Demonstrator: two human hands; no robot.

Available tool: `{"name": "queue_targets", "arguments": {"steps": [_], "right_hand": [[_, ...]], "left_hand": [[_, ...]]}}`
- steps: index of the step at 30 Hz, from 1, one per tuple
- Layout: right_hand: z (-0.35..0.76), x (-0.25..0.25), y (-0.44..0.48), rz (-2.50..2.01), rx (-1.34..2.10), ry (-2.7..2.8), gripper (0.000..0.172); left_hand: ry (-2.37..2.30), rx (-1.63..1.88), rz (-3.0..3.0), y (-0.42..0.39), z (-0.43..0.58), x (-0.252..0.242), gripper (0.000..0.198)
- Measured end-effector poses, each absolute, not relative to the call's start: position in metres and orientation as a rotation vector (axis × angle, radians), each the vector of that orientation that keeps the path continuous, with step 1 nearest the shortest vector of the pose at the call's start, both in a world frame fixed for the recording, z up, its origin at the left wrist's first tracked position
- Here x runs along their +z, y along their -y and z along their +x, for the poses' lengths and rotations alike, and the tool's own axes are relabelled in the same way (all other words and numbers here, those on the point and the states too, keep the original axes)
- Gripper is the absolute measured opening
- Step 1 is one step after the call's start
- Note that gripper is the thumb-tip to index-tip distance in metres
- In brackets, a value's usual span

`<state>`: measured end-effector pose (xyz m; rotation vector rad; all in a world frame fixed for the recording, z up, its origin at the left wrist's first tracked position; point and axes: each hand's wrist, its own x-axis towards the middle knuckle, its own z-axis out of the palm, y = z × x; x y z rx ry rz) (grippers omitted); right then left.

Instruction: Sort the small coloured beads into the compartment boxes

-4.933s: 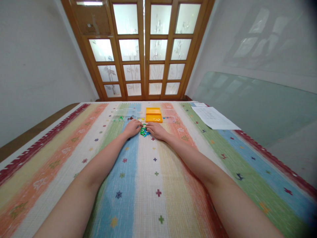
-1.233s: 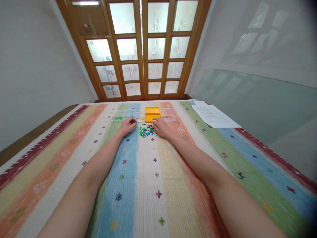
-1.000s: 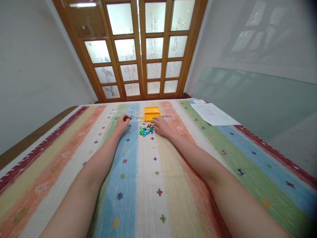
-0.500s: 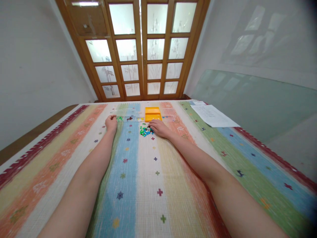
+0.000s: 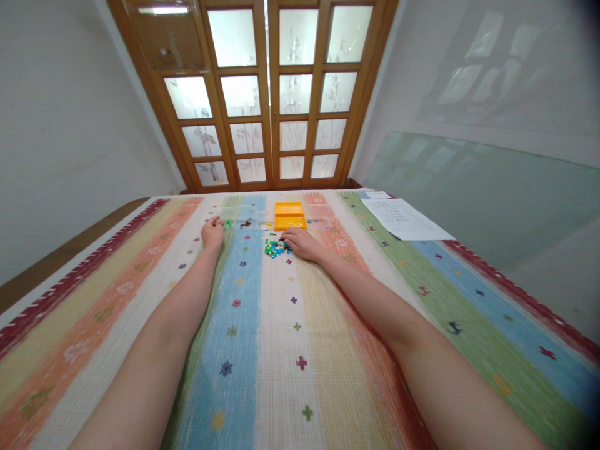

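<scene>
Shifted leftward, left hand (image 5: pixel 212 234) touches clear tray (image 5: pixel 220 213) holding seemingly green bits (image 5: pixel 228 223); its grip unclear.

One left hand (image 5: pixel 212 233) and one right hand (image 5: pixel 300 242) on one striped cloth (image 5: pixel 281 350); one orange tray (image 5: pixel 289 215); one heap of small coloured pieces (image 5: pixel 273 247), too many and too small to count; clear trays (image 5: pixel 237 220), number unclear; one paper sheet (image 5: pixel 405 219), one smaller slip (image 5: pixel 377 195)

Soft daylight through door panes (image 5: pixel 285 94); wide-angle edge distortion.
</scene>
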<state>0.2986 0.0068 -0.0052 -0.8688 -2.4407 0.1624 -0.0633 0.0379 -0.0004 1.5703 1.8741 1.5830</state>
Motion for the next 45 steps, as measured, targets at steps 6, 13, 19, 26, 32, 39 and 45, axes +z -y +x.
{"name": "queue_targets", "arguments": {"steps": [6, 13, 19, 26, 32, 39, 45], "right_hand": [[0.296, -0.002, -0.004, -0.864, 0.207, 2.414, 0.035], [0.286, -0.005, 0.000, -0.773, 0.248, 2.454, 0.041], [0.291, -0.012, -0.011, -0.910, 0.278, 2.276, 0.040], [0.292, -0.015, -0.013, -0.936, 0.252, 2.257, 0.039], [0.291, -0.014, -0.011, -0.934, 0.238, 2.260, 0.039], [0.291, -0.012, -0.009, -0.951, 0.227, 2.275, 0.038], [0.291, -0.010, -0.008, -0.958, 0.221, 2.294, 0.039]], "left_hand": [[-1.814, 1.393, 1.827, -0.037, -0.030, -0.002, 0.030], [-1.476, 1.036, 2.391, -0.024, 0.016, -0.004, 0.025], [-1.283, 0.852, 2.610, -0.011, 0.036, 0.002, 0.028], [-1.168, 0.672, 2.712, -0.003, 0.042, 0.007, 0.031], [-1.163, 0.678, 2.723, -0.007, 0.038, 0.005, 0.033], [-1.185, 0.651, 2.718, -0.006, 0.038, 0.009, 0.032], [-1.250, 0.844, 2.625, -0.012, 0.032, 0.004, 0.030]]}}
